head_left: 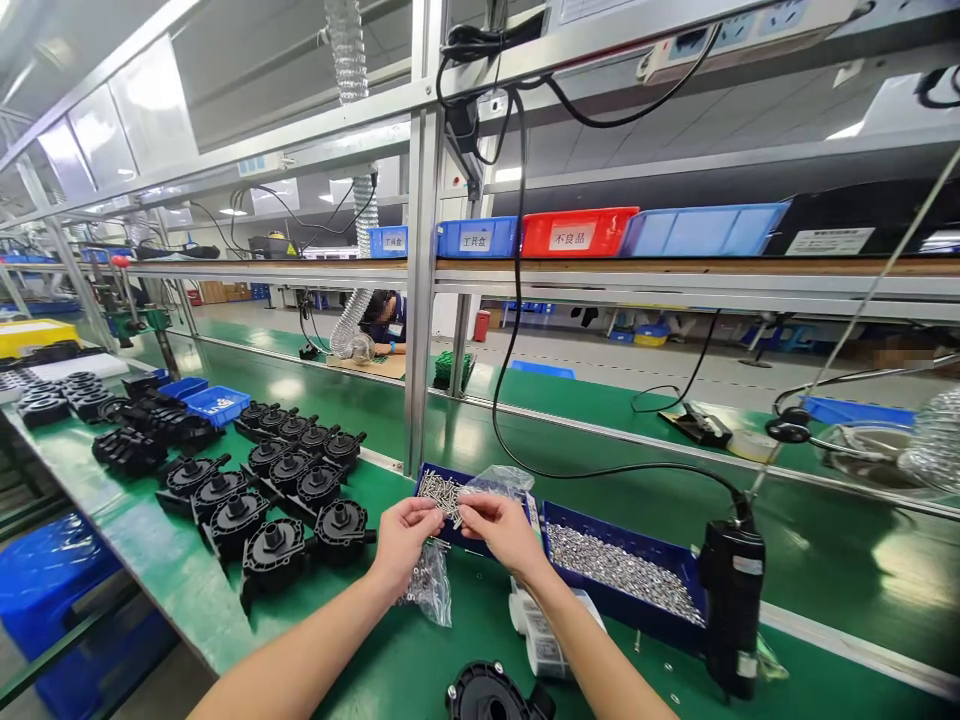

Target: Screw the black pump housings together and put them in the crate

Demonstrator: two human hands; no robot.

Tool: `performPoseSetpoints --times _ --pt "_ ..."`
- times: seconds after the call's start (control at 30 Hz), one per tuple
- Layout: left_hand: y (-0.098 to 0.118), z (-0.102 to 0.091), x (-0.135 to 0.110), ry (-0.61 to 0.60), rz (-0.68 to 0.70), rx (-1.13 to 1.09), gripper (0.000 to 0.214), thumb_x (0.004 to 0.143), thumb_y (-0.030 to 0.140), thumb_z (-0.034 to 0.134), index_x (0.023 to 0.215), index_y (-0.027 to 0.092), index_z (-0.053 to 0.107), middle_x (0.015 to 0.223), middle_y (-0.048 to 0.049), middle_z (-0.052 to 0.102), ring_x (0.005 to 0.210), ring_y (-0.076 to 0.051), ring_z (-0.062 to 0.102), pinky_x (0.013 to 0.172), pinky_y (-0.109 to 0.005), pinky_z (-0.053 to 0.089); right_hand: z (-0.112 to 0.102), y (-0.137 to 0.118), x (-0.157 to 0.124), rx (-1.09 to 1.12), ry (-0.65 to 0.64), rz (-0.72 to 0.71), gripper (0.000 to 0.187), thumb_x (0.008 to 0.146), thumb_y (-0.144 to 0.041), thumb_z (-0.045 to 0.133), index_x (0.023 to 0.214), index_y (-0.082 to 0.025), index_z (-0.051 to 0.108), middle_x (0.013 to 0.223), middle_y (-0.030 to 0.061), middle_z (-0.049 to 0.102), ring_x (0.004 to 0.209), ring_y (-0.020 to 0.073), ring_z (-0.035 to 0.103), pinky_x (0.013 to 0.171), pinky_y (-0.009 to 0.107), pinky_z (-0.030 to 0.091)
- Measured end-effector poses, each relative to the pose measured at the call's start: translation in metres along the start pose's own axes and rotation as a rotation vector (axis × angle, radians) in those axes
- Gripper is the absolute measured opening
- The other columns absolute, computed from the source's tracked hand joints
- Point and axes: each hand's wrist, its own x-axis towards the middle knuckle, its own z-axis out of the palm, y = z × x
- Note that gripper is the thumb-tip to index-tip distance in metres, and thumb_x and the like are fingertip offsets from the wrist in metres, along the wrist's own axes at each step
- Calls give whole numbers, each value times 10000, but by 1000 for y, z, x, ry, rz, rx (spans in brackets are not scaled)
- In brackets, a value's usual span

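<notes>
My left hand (405,545) and my right hand (504,532) are close together at the near edge of a dark blue bin. Loose silver screws (441,490) fill its left part, just beyond my fingertips. On each hand the thumb and fingers are pinched together; what they hold, if anything, is too small to make out. Below my left hand lies a clear plastic bag (431,590) with small metal parts in it. Under my right forearm are white cylindrical containers (541,640). A black round housing (491,692) with screws at its rim sits at the bottom edge.
Small metal nuts or washers (615,565) fill a second blue bin at right. Beside it hangs a black electric screwdriver (735,605) on a cable. Rows of black pump-like housings (274,545) cover the left bench. A metal post (422,300) rises behind the bins; a person (390,318) sits beyond.
</notes>
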Motion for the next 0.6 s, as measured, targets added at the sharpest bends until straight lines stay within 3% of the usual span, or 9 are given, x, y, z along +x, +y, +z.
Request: performPoseSetpoints --times 0.13,0.37,0.6 --pt "-1 -1 2 15 12 1 492 600 451 958 908 125 755 827 -109 777 737 -182 706 745 -295 549 -2 0 1 -10 41 -18 490 736 -570 773 971 -141 798 896 116 780 693 232 708 691 392 633" --pt "-3 -1 2 27 -8 4 479 586 436 967 887 129 758 786 -92 763 708 -163 690 702 -266 528 -21 2 14 -106 247 -43 304 709 -433 774 841 -160 797 827 111 766 697 247 676 771 396 569" --pt "-1 -1 1 10 3 -17 465 597 433 963 888 136 757 811 -98 768 723 -172 703 707 -273 532 -6 -9 10 112 133 87 462 674 -595 807 792 -149 781 630 30 668 555 176 609 585 320 573"
